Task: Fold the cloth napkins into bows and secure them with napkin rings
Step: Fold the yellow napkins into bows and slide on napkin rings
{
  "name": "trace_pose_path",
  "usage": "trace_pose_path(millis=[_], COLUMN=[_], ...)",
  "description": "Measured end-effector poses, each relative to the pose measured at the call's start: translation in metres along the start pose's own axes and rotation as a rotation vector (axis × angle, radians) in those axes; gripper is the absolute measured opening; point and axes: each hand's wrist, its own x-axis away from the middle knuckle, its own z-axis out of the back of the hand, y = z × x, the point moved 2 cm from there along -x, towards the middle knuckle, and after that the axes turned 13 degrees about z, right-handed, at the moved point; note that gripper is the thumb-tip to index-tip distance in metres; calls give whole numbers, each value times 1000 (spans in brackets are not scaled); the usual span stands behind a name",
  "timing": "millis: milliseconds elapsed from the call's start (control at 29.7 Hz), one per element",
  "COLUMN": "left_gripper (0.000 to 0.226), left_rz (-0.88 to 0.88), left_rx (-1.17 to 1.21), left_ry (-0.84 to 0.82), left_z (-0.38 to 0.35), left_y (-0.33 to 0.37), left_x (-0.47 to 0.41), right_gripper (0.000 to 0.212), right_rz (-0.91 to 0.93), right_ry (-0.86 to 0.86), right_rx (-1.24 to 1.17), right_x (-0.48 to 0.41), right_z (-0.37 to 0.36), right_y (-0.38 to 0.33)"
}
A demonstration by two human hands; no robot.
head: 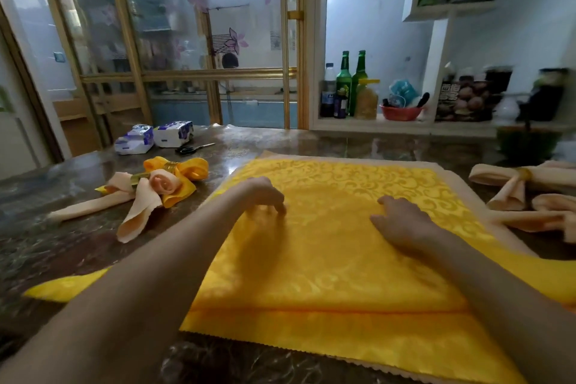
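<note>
A yellow patterned napkin (336,262) lies spread flat on the table on top of a peach napkin whose edges show around it. My left hand (265,193) rests on the yellow cloth with its fingertips touching down. My right hand (402,221) lies flat on the cloth to the right. Two finished bows sit at the left: a peach bow (140,196) and a yellow bow (184,170), each held by a gold napkin ring (170,167). At the right edge lie peach bows (517,184) with a gold ring.
Two tissue packs (152,137) and black scissors (191,149) lie at the far left of the dark marble table (46,246). Another yellow cloth corner (65,287) shows under my left arm. Shelves behind hold green bottles (352,81) and a red bowl (400,112).
</note>
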Motion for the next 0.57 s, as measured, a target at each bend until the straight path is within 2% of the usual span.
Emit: trace_pose_path(millis=[67,135,169,236,337,404,472,573], left_gripper=[47,63,66,56,38,31,27,26], left_rz=[66,110,109,28,-117,-155,-143,-69], left_rx=[67,52,68,187,306,315,271,231], left_ry=[-131,-179,-174,-144,22,99,77,-118], left_z=[3,11,13,11,-1,-8,-4,7], left_y=[4,0,-1,0,-2,-6,-10,-15], left_x=[-9,-14,-16,-20,-20,-18,-11,-2], right_gripper=[67,73,71,62,44,35,30,29], right_rz=[-77,-125,-141,-152,-128,-103,-90,-130], right_ry=[-16,-64,-90,-105,-70,-70,-120,-277], right_rx=[15,-89,-140,-200,-206,-184,-134,-77], right_x=[-8,-13,-14,-13,-11,-10,-8,-1], right_z=[6,17,20,24,21,22,30,41], right_y=[12,17,18,20,19,17,15,18])
